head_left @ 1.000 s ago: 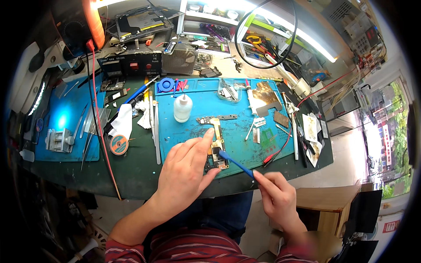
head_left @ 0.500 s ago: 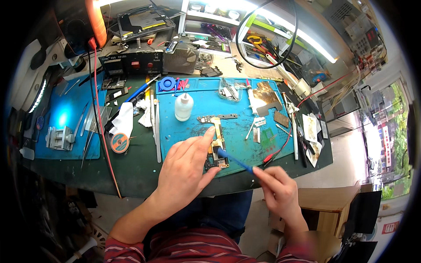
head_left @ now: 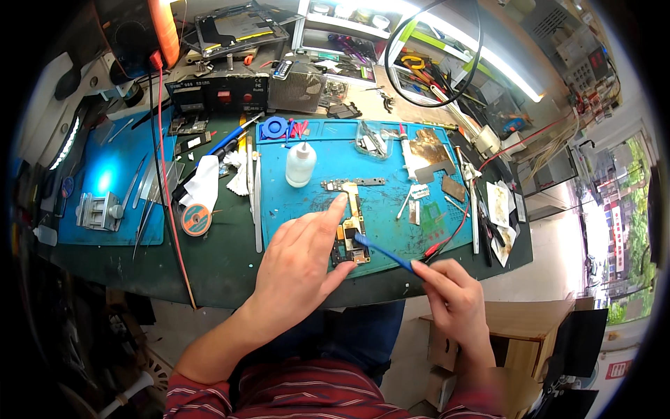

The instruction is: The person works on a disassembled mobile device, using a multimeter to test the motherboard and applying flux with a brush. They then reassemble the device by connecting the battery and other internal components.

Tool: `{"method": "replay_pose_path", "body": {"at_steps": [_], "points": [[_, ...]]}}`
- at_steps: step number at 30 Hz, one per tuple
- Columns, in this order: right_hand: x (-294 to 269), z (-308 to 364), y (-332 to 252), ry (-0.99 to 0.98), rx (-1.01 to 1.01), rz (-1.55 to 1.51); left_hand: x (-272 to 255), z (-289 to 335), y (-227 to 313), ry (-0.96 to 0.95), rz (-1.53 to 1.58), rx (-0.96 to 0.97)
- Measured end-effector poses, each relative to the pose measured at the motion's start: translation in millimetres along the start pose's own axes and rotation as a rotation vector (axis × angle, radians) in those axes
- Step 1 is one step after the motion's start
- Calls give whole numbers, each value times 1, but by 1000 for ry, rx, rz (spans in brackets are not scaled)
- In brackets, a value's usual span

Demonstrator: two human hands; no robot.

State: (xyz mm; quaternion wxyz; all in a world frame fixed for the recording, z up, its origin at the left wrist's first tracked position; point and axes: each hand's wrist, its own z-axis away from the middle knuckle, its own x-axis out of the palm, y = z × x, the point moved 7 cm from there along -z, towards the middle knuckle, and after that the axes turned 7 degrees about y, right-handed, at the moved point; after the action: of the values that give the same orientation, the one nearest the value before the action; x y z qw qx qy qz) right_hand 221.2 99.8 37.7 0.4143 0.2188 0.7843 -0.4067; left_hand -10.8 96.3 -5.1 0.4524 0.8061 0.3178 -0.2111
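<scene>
An L-shaped phone circuit board (head_left: pixel 354 205), with gold shielding along its long arm, lies on a blue work mat (head_left: pixel 310 209). My left hand (head_left: pixel 296 262) holds it down, index fingertip near its upper bend and thumb at its lower end; the other fingers hide part of its left side. My right hand (head_left: pixel 457 290) pinches the handle of a blue brush (head_left: pixel 387 253). The brush's dark bristles touch the lower part of the board. A white dropper bottle (head_left: pixel 301 166) stands on the mat beyond my left hand.
Right on the mat lie a syringe (head_left: pixel 407 157), a razor blade (head_left: pixel 419 191) and a cotton swab (head_left: pixel 403 204). A clear tray (head_left: pixel 373 141) of small parts sits farther back. Left are a solder-wick spool (head_left: pixel 197 219), tweezers (head_left: pixel 148 199) and a red cable (head_left: pixel 172 230).
The whole view has shifted slightly. My right hand has moved a little to the right and down with the brush, whose bristles stay on the board. My left hand keeps its place on the board.
</scene>
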Motion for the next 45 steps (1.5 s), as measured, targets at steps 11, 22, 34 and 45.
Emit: {"method": "replay_pose_path", "body": {"at_steps": [11, 22, 34, 45], "points": [[11, 9, -4, -27, -85, 47, 0, 0, -1, -6, -3, -12], [1, 5, -9, -23, -67, 115, 1, 0, 0, -2, -2, 1], [-10, -2, -11, -30, -1, 105, 1, 1, 0, 2, 13, -6], [3, -7, -2, -28, -73, 10, 2, 1, -1, 9, 6, -3]]}}
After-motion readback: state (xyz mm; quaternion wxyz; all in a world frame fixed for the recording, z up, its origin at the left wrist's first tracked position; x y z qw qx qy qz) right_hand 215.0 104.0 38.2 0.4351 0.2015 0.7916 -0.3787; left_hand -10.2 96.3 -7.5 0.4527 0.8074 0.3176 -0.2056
